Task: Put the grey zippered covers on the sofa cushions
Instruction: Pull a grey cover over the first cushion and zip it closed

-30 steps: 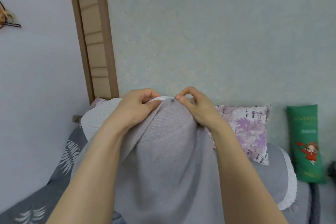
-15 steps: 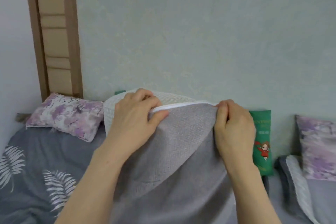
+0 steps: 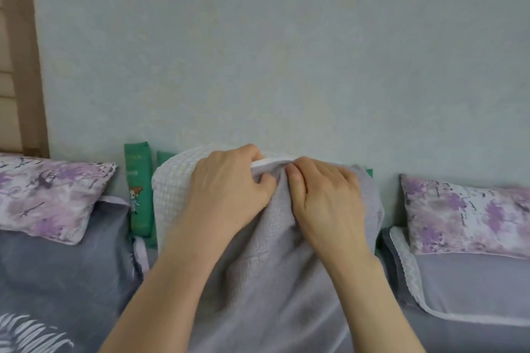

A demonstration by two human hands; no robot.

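i see the white cushion point(image 3: 175, 189) standing up on end, i think so the grey cover point(image 3: 272, 281) can slide over it. the cover sits on the right part of the cushion and hangs down its front; the left part is bare. my left hand point(image 3: 226, 195) is at the top of the cushion, fingers curled tight on the cover's white edge point(image 3: 269, 164). my right hand point(image 3: 324, 203) is just beside it, pinching the cover too. i think both hold there to tug the edge across.

Left floral pillow point(image 3: 48, 195) rests on leaf-print bedding point(image 3: 57, 281); green cartoon cushion point(image 3: 139, 189) stands upright nearby; right floral pillow point(image 3: 470, 218) lies apart.
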